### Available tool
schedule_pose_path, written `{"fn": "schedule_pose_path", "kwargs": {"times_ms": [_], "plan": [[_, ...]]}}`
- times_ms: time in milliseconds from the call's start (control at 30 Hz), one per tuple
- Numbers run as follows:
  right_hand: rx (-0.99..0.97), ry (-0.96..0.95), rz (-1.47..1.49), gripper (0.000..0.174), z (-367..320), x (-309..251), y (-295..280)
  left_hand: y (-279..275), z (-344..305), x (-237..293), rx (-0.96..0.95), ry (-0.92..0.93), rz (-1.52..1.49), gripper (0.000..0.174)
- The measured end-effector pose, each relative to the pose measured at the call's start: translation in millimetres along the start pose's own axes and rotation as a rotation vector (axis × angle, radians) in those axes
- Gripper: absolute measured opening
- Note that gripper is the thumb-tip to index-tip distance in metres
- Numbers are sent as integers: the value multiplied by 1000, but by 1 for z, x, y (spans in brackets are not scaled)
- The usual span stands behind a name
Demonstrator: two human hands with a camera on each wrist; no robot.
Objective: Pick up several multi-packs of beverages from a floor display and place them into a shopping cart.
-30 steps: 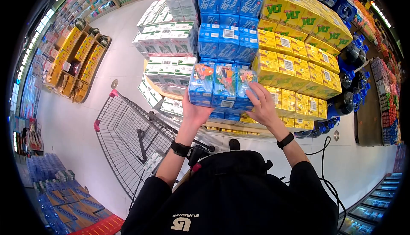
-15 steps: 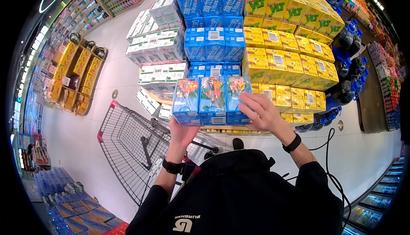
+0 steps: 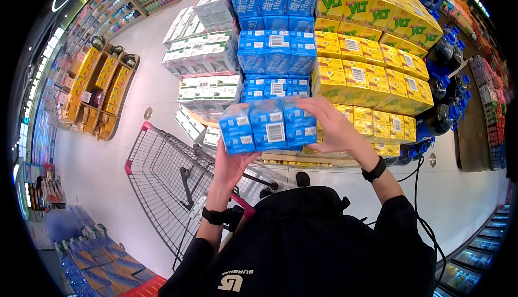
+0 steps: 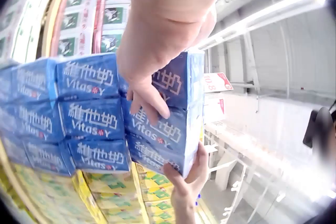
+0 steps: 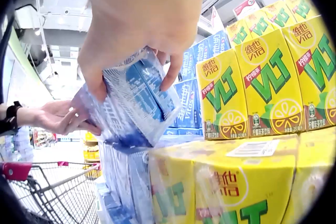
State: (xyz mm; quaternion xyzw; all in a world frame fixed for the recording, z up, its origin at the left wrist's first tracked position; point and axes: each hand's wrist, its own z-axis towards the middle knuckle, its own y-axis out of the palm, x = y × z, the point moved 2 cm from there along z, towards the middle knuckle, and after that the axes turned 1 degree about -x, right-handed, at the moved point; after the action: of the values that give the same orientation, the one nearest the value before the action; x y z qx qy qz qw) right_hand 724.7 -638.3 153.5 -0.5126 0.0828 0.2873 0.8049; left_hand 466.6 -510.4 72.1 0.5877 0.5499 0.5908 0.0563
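Both hands hold a blue shrink-wrapped pack of drink cartons in front of the stacked display, its barcode side facing up in the head view. My left hand grips the pack's lower left part from below. The right hand grips its right end, fingers over the top edge. In the left wrist view, the left hand's fingers lie on the printed face of the pack. In the right wrist view, the right hand has thumb and fingers around the wrapped end.
Blue packs stand behind, with white packs on the left and yellow packs on the right. A wire shopping cart stands at the lower left. Large dark bottles line the right side. A black cable hangs at the right.
The pack has come toward the body and left, away from the stack, and has tipped so its barcode side shows instead of its picture side. Both hands have moved with it.
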Motion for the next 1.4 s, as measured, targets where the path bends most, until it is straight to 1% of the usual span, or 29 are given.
{"fn": "schedule_pose_path", "kwargs": {"times_ms": [67,100,200,233,300,333,367,433,467,500,600,633,700,733,833,933,1033,1133,1233,1300,1333,1367,1400], "plan": [[-29,77,72,86,9,8,-3,12,1,14,-62,-1,216,68],[-52,122,88,86,12,13,-3,20,1,16,125,22,354,71],[-84,205,138,85,21,22,-5,-4,9,22,207,105,716,75],[-94,236,177,85,24,25,-5,-11,11,24,275,183,767,66],[-120,276,244,85,28,31,-5,-20,12,28,387,331,896,56],[-119,286,232,85,29,31,-5,-25,12,31,443,406,959,51],[-119,296,221,85,30,30,-6,-36,15,32,417,489,898,33],[-111,317,205,86,32,30,-5,-29,19,37,348,676,939,28],[-103,329,203,87,30,29,-3,-25,20,40,312,769,957,28],[-94,340,200,89,29,28,-2,-22,20,45,230,707,947,47],[41,432,253,96,19,27,18,-5,24,51,197,799,1203,67],[60,445,324,99,16,26,21,-8,32,52,161,741,1190,83],[98,471,469,105,12,26,27,-10,42,52,110,634,1249,88],[84,478,447,104,9,30,33,-11,46,51,81,578,1280,90],[71,515,389,100,0,46,47,-16,58,48,94,608,1328,98],[89,540,355,99,0,49,52,-18,63,49,120,690,1393,103],[99,534,302,98,2,44,49,-20,65,49,118,782,1340,103],[116,538,254,99,3,40,47,-16,62,53,127,835,1482,99],[128,528,181,100,3,26,38,-20,60,52,83,797,1273,99],[103,524,159,101,3,14,28,-18,53,54,34,755,1214,98],[126,511,177,99,0,13,28,-13,46,56,15,732,1184,97],[146,499,198,98,-4,13,28,-5,38,55,-27,727,1073,93],[165,484,219,97,-5,11,28,-2,33,54,-19,673,1010,92]]}}
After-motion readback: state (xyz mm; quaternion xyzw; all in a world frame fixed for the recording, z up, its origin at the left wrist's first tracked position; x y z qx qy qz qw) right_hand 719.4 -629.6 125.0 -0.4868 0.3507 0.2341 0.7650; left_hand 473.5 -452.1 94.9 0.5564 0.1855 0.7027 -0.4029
